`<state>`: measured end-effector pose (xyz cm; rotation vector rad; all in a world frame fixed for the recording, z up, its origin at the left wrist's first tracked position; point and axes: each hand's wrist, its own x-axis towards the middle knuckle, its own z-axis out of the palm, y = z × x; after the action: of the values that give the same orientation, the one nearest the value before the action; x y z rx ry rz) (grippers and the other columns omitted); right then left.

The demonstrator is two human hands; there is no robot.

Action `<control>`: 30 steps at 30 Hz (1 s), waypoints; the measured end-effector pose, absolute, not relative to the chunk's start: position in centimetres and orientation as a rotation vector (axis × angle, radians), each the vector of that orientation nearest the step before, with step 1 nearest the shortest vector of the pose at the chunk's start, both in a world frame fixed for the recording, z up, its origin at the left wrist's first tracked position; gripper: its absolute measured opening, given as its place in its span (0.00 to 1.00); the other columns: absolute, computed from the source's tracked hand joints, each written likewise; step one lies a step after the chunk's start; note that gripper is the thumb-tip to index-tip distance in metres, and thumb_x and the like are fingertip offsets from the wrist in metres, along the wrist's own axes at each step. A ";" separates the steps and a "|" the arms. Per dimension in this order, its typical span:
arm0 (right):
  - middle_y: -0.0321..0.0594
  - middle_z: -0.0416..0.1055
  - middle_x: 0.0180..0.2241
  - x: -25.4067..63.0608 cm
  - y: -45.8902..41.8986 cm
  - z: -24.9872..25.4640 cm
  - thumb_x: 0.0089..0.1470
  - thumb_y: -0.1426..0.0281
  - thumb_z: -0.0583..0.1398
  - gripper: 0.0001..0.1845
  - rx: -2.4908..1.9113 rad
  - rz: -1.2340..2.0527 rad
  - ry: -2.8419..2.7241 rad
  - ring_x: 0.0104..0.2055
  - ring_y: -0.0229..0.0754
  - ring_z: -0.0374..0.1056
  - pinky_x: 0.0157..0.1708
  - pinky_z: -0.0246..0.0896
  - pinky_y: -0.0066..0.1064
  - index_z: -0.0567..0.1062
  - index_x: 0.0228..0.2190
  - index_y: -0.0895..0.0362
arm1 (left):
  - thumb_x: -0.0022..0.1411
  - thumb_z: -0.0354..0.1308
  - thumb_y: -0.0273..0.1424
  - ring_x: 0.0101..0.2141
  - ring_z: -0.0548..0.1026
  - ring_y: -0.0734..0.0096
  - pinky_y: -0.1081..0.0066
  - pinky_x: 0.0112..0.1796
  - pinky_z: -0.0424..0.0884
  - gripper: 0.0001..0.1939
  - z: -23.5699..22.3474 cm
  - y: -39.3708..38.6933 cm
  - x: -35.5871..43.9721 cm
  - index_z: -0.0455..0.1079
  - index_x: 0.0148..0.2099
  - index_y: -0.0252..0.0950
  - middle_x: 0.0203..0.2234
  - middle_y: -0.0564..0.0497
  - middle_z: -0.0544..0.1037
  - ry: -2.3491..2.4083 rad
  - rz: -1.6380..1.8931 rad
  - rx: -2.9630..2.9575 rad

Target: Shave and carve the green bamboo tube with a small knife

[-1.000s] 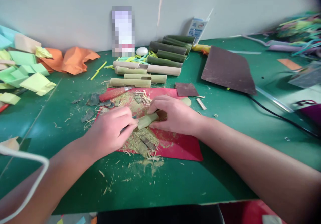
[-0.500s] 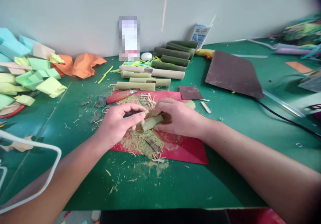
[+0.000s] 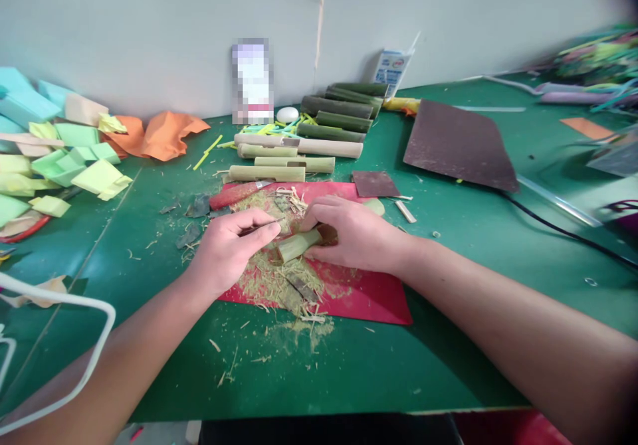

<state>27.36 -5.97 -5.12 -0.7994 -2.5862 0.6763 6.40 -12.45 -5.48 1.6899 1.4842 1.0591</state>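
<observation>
My right hand [image 3: 351,232] is closed around the far end of a short, peeled pale-green bamboo tube [image 3: 298,246], its open end facing left. My left hand [image 3: 232,249] pinches a thin, dark flat piece [image 3: 259,227] between thumb and fingers, just left of the tube and apart from it. Much of that piece is hidden by the fingers. Beneath both hands lies a red mat [image 3: 369,299] strewn with bamboo shavings [image 3: 264,279] and dust. A red-handled knife [image 3: 234,196] rests at the mat's far left.
Behind the mat lie peeled bamboo tubes [image 3: 266,173] and dark green bamboo pieces [image 3: 343,120]. A brown sheet [image 3: 461,146] is to the right, with a smaller brown square [image 3: 375,184] nearer. Folded coloured paper [image 3: 74,136] piles up at left, near a white wire frame [image 3: 107,325].
My left hand has drawn slightly left, away from the tube, with the dark piece in its fingers. My right hand keeps its hold. The whole view has shifted a little.
</observation>
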 end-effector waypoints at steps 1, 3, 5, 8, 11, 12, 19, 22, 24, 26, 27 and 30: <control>0.36 0.67 0.31 27.4 -6.0 -5.1 0.44 0.72 0.63 0.09 -0.797 0.672 -2.585 0.32 0.38 0.60 0.31 0.51 0.28 0.70 0.31 0.57 | 0.59 0.59 0.36 0.31 0.71 0.75 0.75 0.31 0.65 0.07 -5.5 -12.5 6.4 0.73 0.34 0.38 0.31 0.54 0.75 1.482 1.049 1.758; 0.37 0.67 0.31 27.4 -5.9 -5.2 0.44 0.72 0.63 0.09 -0.789 0.661 -2.587 0.33 0.38 0.60 0.31 0.52 0.28 0.70 0.31 0.57 | 0.60 0.58 0.33 0.34 0.72 0.74 0.74 0.34 0.67 0.06 -5.4 -12.5 6.4 0.73 0.33 0.36 0.33 0.52 0.75 1.454 1.029 1.910; 0.37 0.67 0.30 27.4 -5.9 -5.2 0.45 0.71 0.63 0.09 -0.777 0.643 -2.591 0.33 0.38 0.60 0.31 0.52 0.28 0.70 0.31 0.57 | 0.60 0.58 0.30 0.35 0.73 0.73 0.73 0.38 0.68 0.05 -5.4 -12.6 6.4 0.73 0.33 0.35 0.34 0.51 0.75 1.395 0.997 2.083; 0.36 0.67 0.30 27.4 -5.8 -5.2 0.45 0.70 0.63 0.08 -0.763 0.617 -2.602 0.32 0.38 0.60 0.31 0.52 0.28 0.70 0.30 0.57 | 0.59 0.58 0.28 0.36 0.73 0.73 0.72 0.40 0.68 0.04 -5.4 -12.5 6.2 0.73 0.36 0.34 0.34 0.50 0.75 1.305 0.941 2.352; 0.36 0.67 0.30 27.4 -5.8 -5.2 0.44 0.71 0.63 0.08 -0.771 0.617 -2.605 0.32 0.37 0.60 0.30 0.52 0.28 0.70 0.30 0.58 | 0.59 0.59 0.28 0.36 0.73 0.73 0.72 0.39 0.69 0.06 -5.5 -12.4 5.9 0.74 0.39 0.34 0.35 0.49 0.75 1.255 0.881 2.523; 0.36 0.67 0.30 27.4 -5.8 -5.2 0.44 0.71 0.63 0.08 -0.775 0.619 -2.603 0.32 0.37 0.60 0.30 0.52 0.28 0.71 0.30 0.58 | 0.59 0.58 0.28 0.35 0.74 0.73 0.72 0.39 0.70 0.07 -5.5 -12.4 5.9 0.74 0.40 0.35 0.35 0.49 0.75 1.253 0.863 2.556; 0.36 0.67 0.30 27.4 -5.9 -5.2 0.44 0.71 0.62 0.08 -0.788 0.634 -2.587 0.32 0.38 0.61 0.31 0.51 0.28 0.71 0.31 0.57 | 0.60 0.57 0.27 0.36 0.73 0.71 0.70 0.39 0.70 0.06 -5.5 -12.5 6.0 0.74 0.40 0.34 0.35 0.48 0.75 1.211 0.853 2.622; 0.37 0.68 0.30 27.4 -5.9 -5.2 0.44 0.71 0.62 0.08 -0.788 0.646 -2.587 0.33 0.39 0.61 0.31 0.51 0.29 0.71 0.31 0.57 | 0.60 0.57 0.27 0.36 0.72 0.71 0.69 0.39 0.69 0.05 -5.3 -12.5 5.9 0.74 0.37 0.34 0.34 0.48 0.76 1.186 0.831 2.630; 0.38 0.67 0.30 27.4 -5.9 -5.2 0.45 0.71 0.62 0.08 -0.782 0.647 -2.587 0.33 0.39 0.61 0.31 0.51 0.29 0.70 0.30 0.57 | 0.60 0.57 0.27 0.35 0.71 0.70 0.68 0.39 0.69 0.04 -5.2 -12.6 6.0 0.73 0.37 0.35 0.34 0.48 0.76 1.203 0.809 2.644; 0.38 0.67 0.30 27.4 -5.9 -5.2 0.45 0.71 0.62 0.08 -0.782 0.652 -2.584 0.33 0.39 0.61 0.31 0.51 0.29 0.70 0.31 0.57 | 0.61 0.56 0.27 0.35 0.70 0.69 0.67 0.38 0.68 0.05 -5.3 -12.7 6.2 0.73 0.38 0.35 0.34 0.48 0.76 1.230 0.811 2.664; 0.38 0.67 0.31 27.4 -5.9 -5.2 0.45 0.71 0.62 0.08 -0.783 0.658 -2.585 0.33 0.39 0.61 0.31 0.51 0.29 0.70 0.31 0.56 | 0.61 0.56 0.26 0.35 0.69 0.69 0.67 0.38 0.68 0.06 -5.3 -12.7 6.3 0.73 0.39 0.35 0.35 0.48 0.76 1.244 0.817 2.674; 0.37 0.67 0.31 27.4 -5.9 -5.3 0.45 0.71 0.62 0.08 -0.784 0.667 -2.582 0.33 0.39 0.60 0.31 0.51 0.29 0.70 0.31 0.57 | 0.61 0.55 0.26 0.35 0.68 0.68 0.67 0.38 0.67 0.06 -5.3 -12.9 6.5 0.73 0.38 0.34 0.34 0.47 0.75 1.274 0.799 2.693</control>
<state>27.38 -5.85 -5.27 -0.7836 -2.5819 0.6669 6.53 -12.88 -5.30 2.6932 1.2743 0.7995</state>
